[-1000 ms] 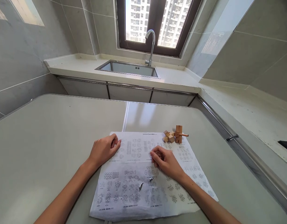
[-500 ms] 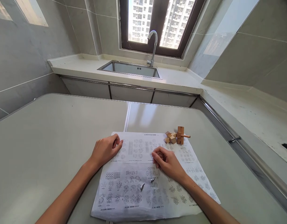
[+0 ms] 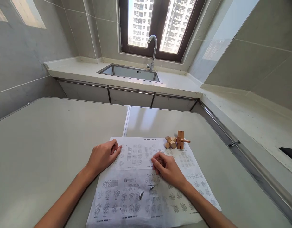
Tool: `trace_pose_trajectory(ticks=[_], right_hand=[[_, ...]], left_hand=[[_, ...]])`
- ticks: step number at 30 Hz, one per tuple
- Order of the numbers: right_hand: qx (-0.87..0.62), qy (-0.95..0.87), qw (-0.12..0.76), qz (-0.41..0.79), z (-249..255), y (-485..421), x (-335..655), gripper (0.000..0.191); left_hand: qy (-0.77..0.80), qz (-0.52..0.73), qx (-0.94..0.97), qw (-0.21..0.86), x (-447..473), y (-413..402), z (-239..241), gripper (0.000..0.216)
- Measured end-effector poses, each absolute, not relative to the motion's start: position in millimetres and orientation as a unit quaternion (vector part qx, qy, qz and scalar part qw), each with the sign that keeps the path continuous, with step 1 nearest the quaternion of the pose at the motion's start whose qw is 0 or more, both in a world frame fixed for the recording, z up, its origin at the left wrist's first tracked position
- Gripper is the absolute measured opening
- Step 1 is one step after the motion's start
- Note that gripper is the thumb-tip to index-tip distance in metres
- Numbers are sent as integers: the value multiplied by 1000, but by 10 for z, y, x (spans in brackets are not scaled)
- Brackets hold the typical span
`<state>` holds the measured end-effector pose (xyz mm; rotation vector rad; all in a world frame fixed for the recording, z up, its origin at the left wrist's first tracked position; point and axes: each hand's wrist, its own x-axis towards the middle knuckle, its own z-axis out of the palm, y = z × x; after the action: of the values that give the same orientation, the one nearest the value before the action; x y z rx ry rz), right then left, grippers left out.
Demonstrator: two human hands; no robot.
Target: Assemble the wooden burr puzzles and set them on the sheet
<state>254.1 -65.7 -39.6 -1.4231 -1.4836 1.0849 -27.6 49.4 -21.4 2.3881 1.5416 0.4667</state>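
Observation:
A creased printed sheet [image 3: 134, 169] covered with small line diagrams lies flat on the table, with small tears in its lower middle. My left hand [image 3: 104, 156] rests on the sheet's upper left edge, fingers curled in and nothing visible in them. On the right half of the sheet, my right hand [image 3: 167, 167] lies on its side, fingers folded against the thumb, also without an object. Beyond it, at the sheet's upper right corner, sit a light wooden burr puzzle [image 3: 171, 142] and a darker wooden interlocking puzzle [image 3: 180, 140] with a rod sticking out rightward.
The pale table [image 3: 53, 133] has a seam [image 3: 127, 122] running away from me. Past its far edge stands a white counter [image 3: 174, 83] with a sink [image 3: 129, 72] and a tall faucet [image 3: 153, 52] under a window. Another counter [image 3: 245, 110] runs along the right.
The whole view has shifted slightly, so things appear a little lower and further left. Both hands keep nearly the same place on the sheet, and the wooden puzzles have not moved.

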Motion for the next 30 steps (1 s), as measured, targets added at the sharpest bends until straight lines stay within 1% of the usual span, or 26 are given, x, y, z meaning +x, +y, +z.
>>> trace_pose_trajectory(ticks=[20,26,30], right_hand=[[-563,-565,405,447,-357,-650,2545,39],[-546,-517,438,492,-374,-633,2561,43],[-523,-481,480,514,-380,-610,2582,45]], left_hand=[[524,166,826,128,-291,501,-236,38],[526,162,824,131,-287,486,-217,37],[525,162,826,129,-283,482,-207,37]])
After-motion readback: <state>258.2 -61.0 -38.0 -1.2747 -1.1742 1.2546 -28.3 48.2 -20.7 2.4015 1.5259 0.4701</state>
